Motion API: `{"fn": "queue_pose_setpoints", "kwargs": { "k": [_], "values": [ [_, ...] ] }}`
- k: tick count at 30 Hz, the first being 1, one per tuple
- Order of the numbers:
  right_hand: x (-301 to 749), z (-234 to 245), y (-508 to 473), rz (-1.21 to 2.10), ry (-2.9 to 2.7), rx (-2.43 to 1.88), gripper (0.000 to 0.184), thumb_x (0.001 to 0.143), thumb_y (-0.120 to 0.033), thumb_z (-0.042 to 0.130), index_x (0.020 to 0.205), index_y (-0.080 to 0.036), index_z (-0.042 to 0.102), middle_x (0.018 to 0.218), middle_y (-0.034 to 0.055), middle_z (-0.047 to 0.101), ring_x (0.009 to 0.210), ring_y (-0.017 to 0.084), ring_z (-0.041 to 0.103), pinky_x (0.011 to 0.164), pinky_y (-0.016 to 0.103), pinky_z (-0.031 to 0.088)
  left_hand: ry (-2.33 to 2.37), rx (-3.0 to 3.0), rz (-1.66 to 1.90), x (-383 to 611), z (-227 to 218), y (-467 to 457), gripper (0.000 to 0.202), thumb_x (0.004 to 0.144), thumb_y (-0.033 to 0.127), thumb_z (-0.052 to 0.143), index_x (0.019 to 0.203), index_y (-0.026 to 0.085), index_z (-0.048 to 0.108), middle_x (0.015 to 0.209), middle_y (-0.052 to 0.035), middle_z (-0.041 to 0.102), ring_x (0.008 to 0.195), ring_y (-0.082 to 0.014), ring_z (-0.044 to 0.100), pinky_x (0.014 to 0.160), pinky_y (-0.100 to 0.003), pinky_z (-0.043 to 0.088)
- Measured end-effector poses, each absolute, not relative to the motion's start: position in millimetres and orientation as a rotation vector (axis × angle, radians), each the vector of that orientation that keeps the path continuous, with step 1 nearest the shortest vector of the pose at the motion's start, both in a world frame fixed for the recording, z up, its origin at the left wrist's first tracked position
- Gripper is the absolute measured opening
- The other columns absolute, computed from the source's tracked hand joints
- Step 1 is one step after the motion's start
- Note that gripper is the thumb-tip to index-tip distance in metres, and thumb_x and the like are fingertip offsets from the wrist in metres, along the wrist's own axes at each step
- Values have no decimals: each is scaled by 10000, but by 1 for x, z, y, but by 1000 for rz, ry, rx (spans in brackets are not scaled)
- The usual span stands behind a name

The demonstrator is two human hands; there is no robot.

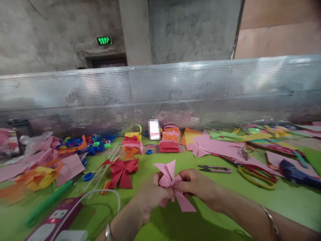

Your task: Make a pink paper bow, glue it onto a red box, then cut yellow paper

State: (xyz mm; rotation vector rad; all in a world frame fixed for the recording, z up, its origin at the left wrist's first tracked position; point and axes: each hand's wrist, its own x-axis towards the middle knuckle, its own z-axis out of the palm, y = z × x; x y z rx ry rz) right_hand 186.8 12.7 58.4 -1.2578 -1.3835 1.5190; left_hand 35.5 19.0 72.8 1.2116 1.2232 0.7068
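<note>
Both of my hands hold a pink bow [168,180] with pointed tails, just above the green tabletop [160,227]. My left hand [156,192] pinches its left side, the thumb across the lower middle. Fingers of my right hand [192,184] are closed on its right side near the centre. Some of the bow's middle is hidden behind the fingers. To the left lies a finished-looking red bow [122,171]. Small pink-handled thread snips [214,169] lie just beyond my right hand.
Scissors [258,174] with red and yellow handles and a blue glue gun [298,172] lie right. At left are a power strip [56,217], a green-handled tool [48,202] and coloured scraps [37,174]. Stacked bows [170,142] stand before the perforated metal screen [150,97].
</note>
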Motion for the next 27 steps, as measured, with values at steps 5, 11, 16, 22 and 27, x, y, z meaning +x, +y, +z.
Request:
{"fn": "queue_pose_setpoints", "kwargs": {
  "k": [5, 11, 16, 22, 27],
  "values": [
    [188, 51, 16, 1700, -1180, -1189, 75, 590, -142, 578, 663, -146, 560, 553, -35, 544, 468, 57, 431, 468, 192, 298, 1224, 1273, 703, 37, 72, 19, 446, 546, 107, 624, 988, 121, 568, 610, 19, 577, 502, -106, 466, 450, -218, 302],
    [190, 44, 19, 1791, -1086, -1117, 61, 596, -107, 560, 644, -144, 569, 502, -46, 517, 448, 58, 427, 445, 189, 277, 1258, 1665, 800, 42, 80, 16, 227, 606, 40, 552, 804, 149, 568, 652, 28, 543, 593, -112, 479, 544, -218, 350],
    [191, 49, 17, 1785, -1092, -1130, 81, 592, -111, 574, 666, -144, 568, 522, -42, 533, 451, 59, 442, 448, 190, 284, 1230, 1920, 896, 41, 78, 15, 176, 634, 43, 507, 742, 175, 554, 648, 28, 549, 603, -122, 471, 549, -219, 341],
    [190, 53, 16, 1686, -1134, -1145, 99, 613, -179, 622, 666, -145, 546, 523, -52, 520, 447, 55, 431, 469, 196, 305, 1156, 1887, 874, 42, 78, 15, 169, 646, 76, 506, 779, 168, 554, 691, 10, 581, 618, -133, 499, 557, -222, 374],
    [188, 50, 17, 1713, -1054, -1149, 129, 564, -106, 569, 672, -164, 530, 517, -58, 523, 455, 58, 436, 460, 192, 296, 1154, 1922, 843, 42, 76, 15, 191, 648, 67, 490, 804, 161, 549, 716, -9, 594, 627, -151, 513, 560, -242, 381]
  ]
}}
